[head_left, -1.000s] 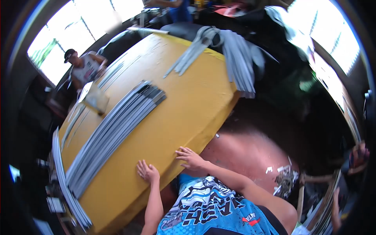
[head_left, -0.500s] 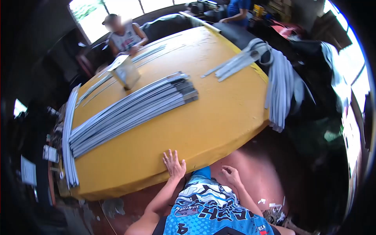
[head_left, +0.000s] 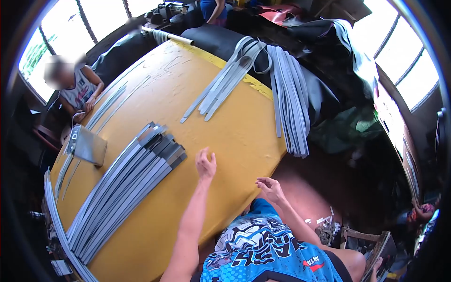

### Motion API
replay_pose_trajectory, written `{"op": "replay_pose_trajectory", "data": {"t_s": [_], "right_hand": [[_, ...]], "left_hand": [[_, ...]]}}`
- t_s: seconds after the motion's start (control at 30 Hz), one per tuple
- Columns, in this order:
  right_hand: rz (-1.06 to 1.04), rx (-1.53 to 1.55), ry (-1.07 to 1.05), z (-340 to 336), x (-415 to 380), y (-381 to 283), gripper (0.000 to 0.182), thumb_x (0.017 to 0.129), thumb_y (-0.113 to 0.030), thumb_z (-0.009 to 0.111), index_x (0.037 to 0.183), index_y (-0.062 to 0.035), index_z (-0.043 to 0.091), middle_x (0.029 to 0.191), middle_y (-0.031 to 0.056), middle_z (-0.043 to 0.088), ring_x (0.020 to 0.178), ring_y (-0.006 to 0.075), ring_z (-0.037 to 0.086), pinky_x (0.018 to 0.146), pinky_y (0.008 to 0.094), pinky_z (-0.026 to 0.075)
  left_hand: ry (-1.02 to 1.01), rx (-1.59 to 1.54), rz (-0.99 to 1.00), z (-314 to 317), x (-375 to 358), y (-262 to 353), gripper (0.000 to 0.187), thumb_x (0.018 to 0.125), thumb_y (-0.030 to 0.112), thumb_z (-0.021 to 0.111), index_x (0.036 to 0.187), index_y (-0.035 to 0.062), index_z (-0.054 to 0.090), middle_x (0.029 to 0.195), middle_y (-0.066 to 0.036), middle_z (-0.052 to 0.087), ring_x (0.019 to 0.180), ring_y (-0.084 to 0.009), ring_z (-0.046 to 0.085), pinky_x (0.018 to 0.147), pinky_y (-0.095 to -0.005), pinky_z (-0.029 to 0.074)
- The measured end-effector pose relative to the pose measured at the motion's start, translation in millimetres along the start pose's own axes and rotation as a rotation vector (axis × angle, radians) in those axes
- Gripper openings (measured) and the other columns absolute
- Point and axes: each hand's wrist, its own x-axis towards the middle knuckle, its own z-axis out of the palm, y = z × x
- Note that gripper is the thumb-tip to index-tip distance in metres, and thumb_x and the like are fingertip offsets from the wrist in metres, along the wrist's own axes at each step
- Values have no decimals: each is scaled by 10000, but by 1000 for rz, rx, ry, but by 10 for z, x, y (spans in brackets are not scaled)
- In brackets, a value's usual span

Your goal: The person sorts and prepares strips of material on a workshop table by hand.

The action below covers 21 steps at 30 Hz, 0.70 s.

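Observation:
My left hand (head_left: 206, 164) is over the yellow table (head_left: 225, 141), its fingers partly spread and holding nothing. It is nearest to the dark ends of a wide bundle of grey strips (head_left: 122, 188) that lies across the table. At the table's right edge, my right hand (head_left: 271, 189) hangs with loosely curled fingers apart and nothing in them. Beyond my hands, lighter grey strips (head_left: 221, 94) lie on the far side of the table. A looped bundle (head_left: 291, 98) beside them hangs down over the edge.
A box-like metal container (head_left: 89, 144) stands on the table at the left. A person (head_left: 80, 91) sits behind it near thin strips. Another person (head_left: 213, 10) stands at the far side. A wooden frame (head_left: 366, 235) is at the lower right, near scraps on the floor.
My view has turned to the right. My left hand has lifted from the table's near edge and reached forward. My right hand has come up to the table's edge.

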Motion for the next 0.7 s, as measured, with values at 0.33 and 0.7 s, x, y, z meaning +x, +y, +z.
{"op": "replay_pose_trajectory", "data": {"t_s": [0.33, 0.7], "right_hand": [[222, 70, -394, -418, 492, -459, 375, 922, -150, 576, 1249, 26, 523, 1121, 105, 634, 975, 142, 603, 878, 266, 463], [176, 69, -584, -1085, 1407, -712, 426, 920, -184, 586, 1285, 15, 491, 1154, 100, 615, 1010, 141, 583, 884, 273, 450]], "left_hand": [[131, 166, -172, 605, 1698, 22, 363, 802, 182, 662, 1126, 28, 603, 1109, -144, 583, 1042, -292, 554, 888, -390, 451], [-31, 415, -382, 755, 2077, 76, 347, 734, 259, 742, 1017, 91, 632, 1073, -101, 607, 1057, -258, 544, 932, -400, 420]]}}
